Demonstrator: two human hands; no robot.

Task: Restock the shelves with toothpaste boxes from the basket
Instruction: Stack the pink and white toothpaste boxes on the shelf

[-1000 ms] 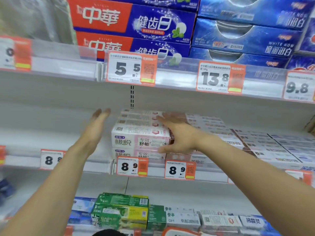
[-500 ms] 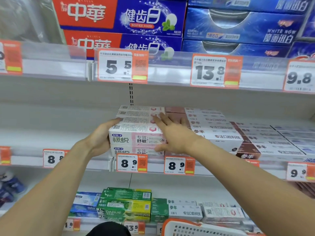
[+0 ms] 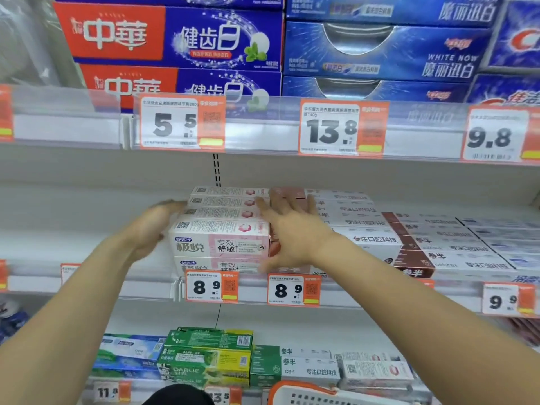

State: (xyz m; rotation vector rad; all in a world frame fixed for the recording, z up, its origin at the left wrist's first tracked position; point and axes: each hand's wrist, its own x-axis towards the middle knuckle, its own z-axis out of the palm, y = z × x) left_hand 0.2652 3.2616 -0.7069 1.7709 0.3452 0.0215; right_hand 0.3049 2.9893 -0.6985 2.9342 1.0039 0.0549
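A stack of pink-and-white toothpaste boxes (image 3: 222, 238) sits on the middle shelf (image 3: 87, 283), above the left 8.9 price tag. My left hand (image 3: 155, 229), blurred, lies with straight fingers against the left end of the stack. At the right end, my right hand (image 3: 292, 229) presses on the stack with spread fingers. Neither hand holds a box. The white basket (image 3: 306, 396) with an orange rim shows at the bottom edge; its contents are hidden.
White and brown toothpaste boxes (image 3: 409, 238) fill the middle shelf to the right of the stack. Left of it the shelf is bare. Red-blue and blue boxes (image 3: 175, 39) stand on the top shelf. Green boxes (image 3: 207, 355) lie on the lower shelf.
My left hand came in from the left and closed against the stack's left end. My right hand stayed at the right end. The basket rim rose into view.
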